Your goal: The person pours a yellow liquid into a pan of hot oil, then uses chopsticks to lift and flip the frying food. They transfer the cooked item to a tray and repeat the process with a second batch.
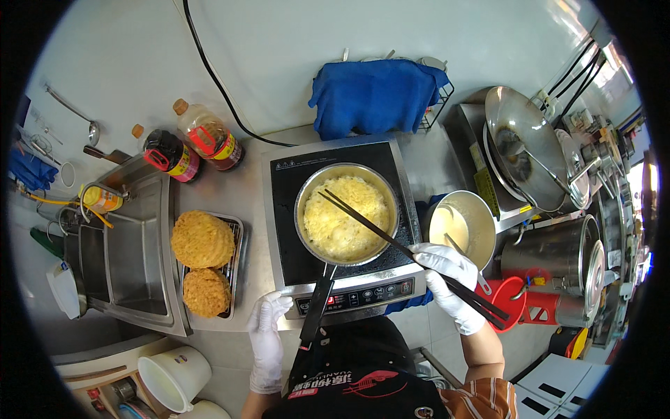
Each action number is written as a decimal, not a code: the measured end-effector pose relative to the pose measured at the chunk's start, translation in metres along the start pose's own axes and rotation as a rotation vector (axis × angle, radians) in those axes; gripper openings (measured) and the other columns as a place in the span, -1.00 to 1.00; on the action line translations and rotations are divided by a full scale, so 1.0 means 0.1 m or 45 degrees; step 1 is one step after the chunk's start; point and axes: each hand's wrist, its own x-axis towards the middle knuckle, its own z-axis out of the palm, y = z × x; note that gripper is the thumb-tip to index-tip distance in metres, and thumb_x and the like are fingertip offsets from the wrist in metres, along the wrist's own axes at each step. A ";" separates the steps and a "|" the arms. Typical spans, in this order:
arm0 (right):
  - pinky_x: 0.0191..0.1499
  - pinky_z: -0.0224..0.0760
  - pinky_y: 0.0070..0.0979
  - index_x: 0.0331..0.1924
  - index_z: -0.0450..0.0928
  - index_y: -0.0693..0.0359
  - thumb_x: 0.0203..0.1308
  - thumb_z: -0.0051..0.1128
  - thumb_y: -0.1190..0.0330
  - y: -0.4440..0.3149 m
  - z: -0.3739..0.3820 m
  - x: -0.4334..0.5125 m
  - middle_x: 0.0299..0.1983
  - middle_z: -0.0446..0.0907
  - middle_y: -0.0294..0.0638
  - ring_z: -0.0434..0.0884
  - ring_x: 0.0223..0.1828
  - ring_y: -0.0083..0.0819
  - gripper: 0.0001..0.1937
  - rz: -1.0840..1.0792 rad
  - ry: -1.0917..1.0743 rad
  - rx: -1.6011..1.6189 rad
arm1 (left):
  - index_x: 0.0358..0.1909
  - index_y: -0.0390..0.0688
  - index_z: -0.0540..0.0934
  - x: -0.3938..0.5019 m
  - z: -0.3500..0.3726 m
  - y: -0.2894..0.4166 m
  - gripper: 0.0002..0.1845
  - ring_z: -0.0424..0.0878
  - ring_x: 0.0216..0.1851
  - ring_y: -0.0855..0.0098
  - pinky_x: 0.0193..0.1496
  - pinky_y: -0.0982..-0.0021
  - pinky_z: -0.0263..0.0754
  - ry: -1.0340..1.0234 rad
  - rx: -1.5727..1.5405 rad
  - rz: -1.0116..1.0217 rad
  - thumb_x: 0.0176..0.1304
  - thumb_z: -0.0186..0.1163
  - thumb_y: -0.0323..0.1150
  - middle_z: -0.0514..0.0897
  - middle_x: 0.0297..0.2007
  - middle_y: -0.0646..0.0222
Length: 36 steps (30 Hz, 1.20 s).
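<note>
My right hand [449,277], in a white glove, is closed around long dark chopsticks [371,226]. Their tips reach over a yellow, bubbling mass [348,214] inside a metal saucepan [299,222]. The pan sits on an induction cooker [288,262], its black handle [316,314] pointing towards me. My left hand [269,314], also gloved, rests by the cooker's front left corner with nothing seen in it. Golden fried cakes [203,239] lie on a wire rack in a metal tray [238,262] to the left. Right of the cooker, a pot [489,214] holds pale yellow batter and a ladle [456,243].
A sink [138,262] lies at the left, with two bottles [212,136] behind the tray. A blue cloth [377,94] covers a rack behind the cooker. A wok [528,152], a tall steel pot [544,256] and a red container [505,304] stand at the right.
</note>
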 end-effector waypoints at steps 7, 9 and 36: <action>-0.01 0.43 -0.47 -0.20 0.60 0.28 0.08 0.08 0.51 0.11 0.13 -0.02 -0.15 0.60 -0.09 0.59 -0.13 -0.28 -0.81 0.192 0.019 0.153 | -0.08 -0.35 0.49 -0.03 -0.14 0.00 -0.66 0.59 -0.20 0.41 -0.05 0.42 0.46 -0.023 -0.044 0.047 0.40 -0.10 -0.25 0.62 -0.27 0.21; 0.00 0.42 -0.47 -0.21 0.59 0.29 0.11 0.07 0.48 0.13 0.13 -0.05 -0.16 0.60 -0.08 0.59 -0.12 -0.29 -0.82 0.217 0.046 0.176 | -0.11 -0.35 0.49 -0.05 -0.16 -0.01 -0.67 0.61 -0.22 0.38 -0.06 0.40 0.49 0.019 -0.052 0.038 0.39 -0.10 -0.27 0.62 -0.30 0.19; -0.13 0.50 -0.41 -0.13 0.52 0.28 -0.05 0.18 0.56 -0.08 0.29 -0.43 -0.20 0.59 0.01 0.61 -0.19 -0.13 -0.69 -0.195 0.100 -0.325 | -0.12 -0.36 0.49 -0.05 -0.23 -0.02 -0.68 0.61 -0.24 0.38 -0.09 0.41 0.50 -0.053 -0.066 -0.010 0.39 -0.10 -0.28 0.62 -0.31 0.17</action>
